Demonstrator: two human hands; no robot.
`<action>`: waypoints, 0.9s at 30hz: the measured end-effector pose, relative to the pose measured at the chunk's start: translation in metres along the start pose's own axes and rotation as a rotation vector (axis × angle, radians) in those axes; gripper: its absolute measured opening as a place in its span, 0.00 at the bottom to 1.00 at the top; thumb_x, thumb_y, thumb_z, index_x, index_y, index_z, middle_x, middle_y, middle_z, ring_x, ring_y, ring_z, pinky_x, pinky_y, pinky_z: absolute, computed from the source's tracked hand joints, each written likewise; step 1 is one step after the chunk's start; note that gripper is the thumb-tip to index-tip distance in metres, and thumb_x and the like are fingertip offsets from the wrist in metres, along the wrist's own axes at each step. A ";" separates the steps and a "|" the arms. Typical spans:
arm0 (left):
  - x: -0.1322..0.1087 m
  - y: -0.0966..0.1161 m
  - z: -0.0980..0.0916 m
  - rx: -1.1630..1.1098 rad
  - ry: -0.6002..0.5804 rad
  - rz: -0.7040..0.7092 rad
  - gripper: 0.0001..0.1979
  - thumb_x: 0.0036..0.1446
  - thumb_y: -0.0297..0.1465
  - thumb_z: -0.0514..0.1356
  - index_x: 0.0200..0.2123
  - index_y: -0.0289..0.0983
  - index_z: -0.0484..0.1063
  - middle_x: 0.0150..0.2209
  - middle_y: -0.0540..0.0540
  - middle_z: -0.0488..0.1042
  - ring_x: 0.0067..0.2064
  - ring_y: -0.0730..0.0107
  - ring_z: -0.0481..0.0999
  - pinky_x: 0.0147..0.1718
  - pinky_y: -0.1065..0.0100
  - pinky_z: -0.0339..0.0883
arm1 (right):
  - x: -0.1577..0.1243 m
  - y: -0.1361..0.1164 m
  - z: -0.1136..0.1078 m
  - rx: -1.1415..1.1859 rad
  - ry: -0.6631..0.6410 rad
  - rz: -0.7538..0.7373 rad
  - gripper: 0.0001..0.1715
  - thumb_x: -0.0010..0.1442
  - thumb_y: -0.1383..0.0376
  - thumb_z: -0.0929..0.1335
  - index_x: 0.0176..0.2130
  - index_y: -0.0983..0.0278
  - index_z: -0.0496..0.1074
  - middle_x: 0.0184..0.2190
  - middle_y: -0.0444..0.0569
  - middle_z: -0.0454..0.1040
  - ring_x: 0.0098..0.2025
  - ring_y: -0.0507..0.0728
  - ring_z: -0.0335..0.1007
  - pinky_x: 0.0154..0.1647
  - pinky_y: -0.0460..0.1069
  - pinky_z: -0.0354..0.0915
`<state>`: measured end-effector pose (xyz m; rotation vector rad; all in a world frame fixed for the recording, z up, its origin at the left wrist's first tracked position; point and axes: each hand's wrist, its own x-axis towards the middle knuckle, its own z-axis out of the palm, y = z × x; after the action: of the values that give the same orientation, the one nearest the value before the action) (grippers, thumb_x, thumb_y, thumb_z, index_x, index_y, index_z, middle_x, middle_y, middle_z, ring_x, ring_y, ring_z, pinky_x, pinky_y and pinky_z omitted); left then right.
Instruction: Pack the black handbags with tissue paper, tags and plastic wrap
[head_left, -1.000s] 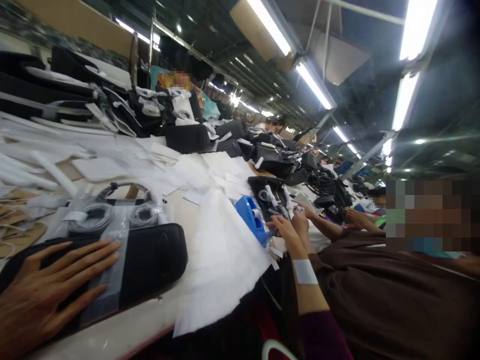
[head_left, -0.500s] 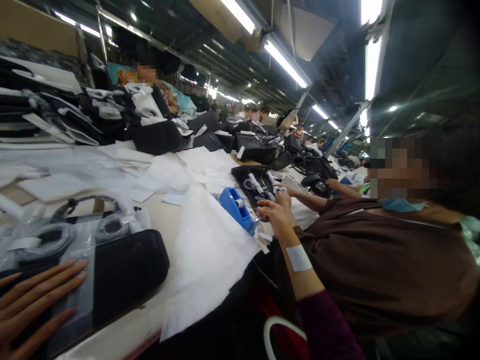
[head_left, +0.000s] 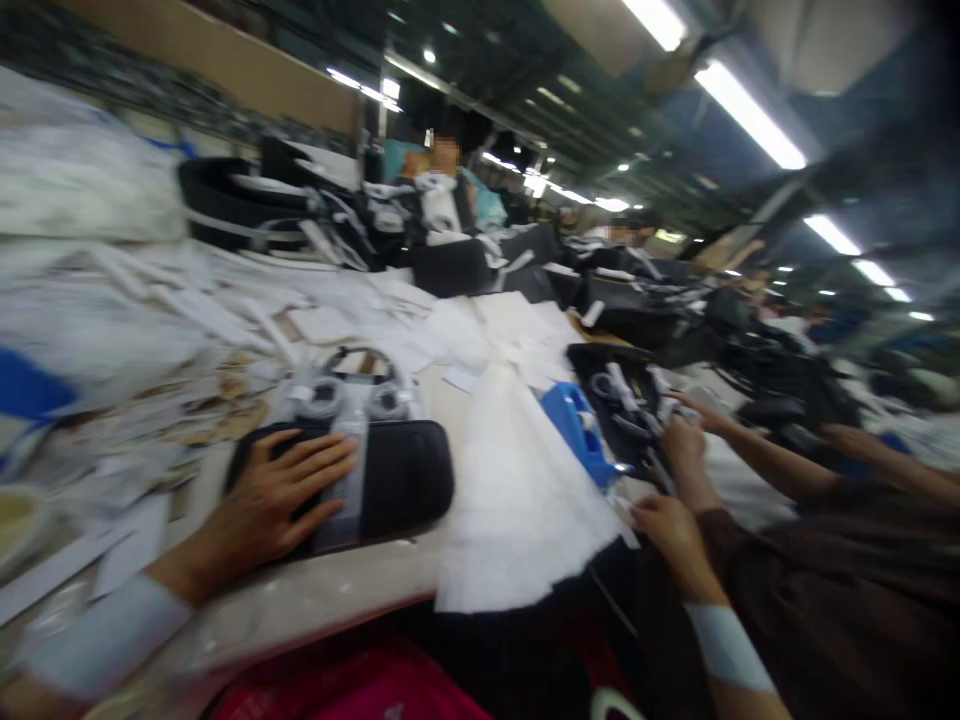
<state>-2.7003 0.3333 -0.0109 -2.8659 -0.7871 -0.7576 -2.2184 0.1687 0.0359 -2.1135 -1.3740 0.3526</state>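
The left hand [head_left: 274, 500] is laid flat, fingers spread, on a clear bag [head_left: 346, 480] that is draped over a black pouch [head_left: 405, 475]. The pouch lies on the table [head_left: 337, 590] near its front edge, at about 7 o'clock in the view. The palm covers the pouch's left end, and the fingertips are set on the plastic.

At 12 o'clock of the pouch, touching it, coiled cables [head_left: 326, 395] are seen wrapped in the same sort of plastic. At 3 o'clock a white sheet [head_left: 517, 500] is spread beside the pouch and hangs over the table edge. At 2 o'clock, past the sheet, a blue tape dispenser [head_left: 574, 425] stands.

The right hand [head_left: 667, 525] is held at the sheet's far corner, at 3 o'clock and well apart from the pouch. It is too blurred for its grasp to be told. A co-worker's hand [head_left: 682, 440] is at work just beyond it.

The step in hand is judged to be the holding down and smoothing of the bag against the pouch. For a next move, steady flat pressure would be needed so that the slippery plastic is not dragged askew. A second hand would be called for at the bag's free edge.
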 end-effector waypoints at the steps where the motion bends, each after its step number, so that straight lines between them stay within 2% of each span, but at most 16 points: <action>1: -0.006 -0.003 -0.002 0.009 -0.064 -0.001 0.23 0.62 0.33 0.55 0.61 0.45 0.62 0.61 0.44 0.66 0.61 0.56 0.64 0.60 0.47 0.46 | 0.002 -0.010 0.000 -0.069 0.012 -0.028 0.18 0.49 0.56 0.66 0.15 0.60 0.72 0.11 0.45 0.62 0.16 0.55 0.56 0.16 0.48 0.52; 2: -0.009 -0.005 -0.003 0.008 -0.121 -0.012 0.24 0.63 0.33 0.55 0.62 0.43 0.61 0.62 0.43 0.64 0.62 0.56 0.62 0.61 0.47 0.44 | 0.008 -0.024 0.002 -0.141 0.021 -0.067 0.15 0.49 0.56 0.66 0.18 0.60 0.74 0.13 0.45 0.65 0.17 0.55 0.59 0.18 0.48 0.54; 3: -0.011 -0.006 -0.004 0.005 -0.101 -0.018 0.23 0.62 0.34 0.56 0.61 0.42 0.62 0.62 0.41 0.64 0.62 0.55 0.62 0.61 0.46 0.43 | 0.015 -0.043 0.007 -0.208 0.012 -0.138 0.12 0.49 0.57 0.67 0.22 0.60 0.76 0.17 0.46 0.69 0.21 0.56 0.63 0.23 0.48 0.57; 5: -0.013 -0.007 -0.003 -0.002 -0.073 -0.060 0.22 0.62 0.35 0.57 0.59 0.41 0.65 0.62 0.38 0.63 0.63 0.53 0.61 0.61 0.44 0.43 | 0.030 -0.099 0.025 -0.294 -0.086 -0.419 0.09 0.54 0.59 0.67 0.28 0.60 0.77 0.25 0.47 0.74 0.30 0.57 0.68 0.34 0.50 0.59; 6: -0.012 -0.007 -0.002 -0.008 -0.054 -0.075 0.22 0.61 0.35 0.57 0.58 0.41 0.66 0.62 0.37 0.63 0.62 0.53 0.61 0.61 0.44 0.43 | 0.037 -0.133 0.038 -0.287 -0.199 -0.609 0.10 0.58 0.61 0.66 0.29 0.60 0.76 0.28 0.48 0.75 0.34 0.58 0.68 0.39 0.51 0.59; 9: -0.012 -0.003 -0.001 -0.036 -0.032 -0.089 0.22 0.61 0.35 0.58 0.58 0.41 0.67 0.60 0.36 0.64 0.61 0.52 0.62 0.61 0.42 0.43 | 0.063 -0.233 0.092 -0.302 -0.480 -1.097 0.13 0.62 0.68 0.65 0.29 0.61 0.76 0.27 0.46 0.76 0.37 0.55 0.64 0.45 0.53 0.52; 12: -0.014 -0.003 -0.001 -0.055 -0.025 -0.086 0.21 0.61 0.35 0.58 0.58 0.41 0.67 0.60 0.36 0.64 0.61 0.52 0.61 0.61 0.42 0.43 | 0.090 -0.295 0.152 -0.379 -0.675 -1.371 0.11 0.60 0.70 0.67 0.27 0.63 0.76 0.27 0.45 0.76 0.39 0.56 0.63 0.48 0.54 0.48; 15: -0.014 -0.004 -0.002 -0.059 -0.041 -0.094 0.21 0.62 0.36 0.57 0.57 0.41 0.67 0.59 0.36 0.65 0.62 0.52 0.60 0.62 0.43 0.42 | 0.108 -0.321 0.196 -0.442 -0.781 -1.512 0.07 0.57 0.70 0.69 0.30 0.62 0.78 0.27 0.46 0.77 0.41 0.57 0.62 0.48 0.55 0.45; 18: -0.013 -0.006 -0.002 -0.071 -0.052 -0.108 0.21 0.62 0.36 0.57 0.57 0.41 0.67 0.58 0.37 0.66 0.61 0.53 0.61 0.62 0.43 0.42 | 0.116 -0.329 0.219 -0.490 -0.816 -1.556 0.09 0.57 0.71 0.68 0.31 0.61 0.79 0.27 0.46 0.76 0.41 0.57 0.62 0.47 0.55 0.43; 24: -0.013 -0.006 -0.001 -0.080 -0.030 -0.115 0.20 0.61 0.34 0.57 0.57 0.42 0.67 0.54 0.38 0.67 0.59 0.55 0.63 0.61 0.43 0.44 | 0.119 -0.337 0.226 -0.521 -0.791 -1.605 0.10 0.57 0.72 0.67 0.28 0.62 0.77 0.25 0.46 0.75 0.40 0.57 0.62 0.49 0.55 0.43; 27: -0.012 -0.005 -0.001 -0.077 -0.009 -0.128 0.21 0.60 0.34 0.59 0.57 0.41 0.68 0.57 0.37 0.64 0.60 0.52 0.60 0.61 0.43 0.45 | 0.117 -0.337 0.227 -0.527 -0.760 -1.640 0.12 0.56 0.73 0.66 0.27 0.63 0.77 0.24 0.47 0.74 0.38 0.57 0.62 0.51 0.56 0.43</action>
<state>-2.7120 0.3316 -0.0158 -2.9105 -0.9707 -0.8069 -2.5343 0.4480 0.0700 -0.4219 -3.2780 0.0443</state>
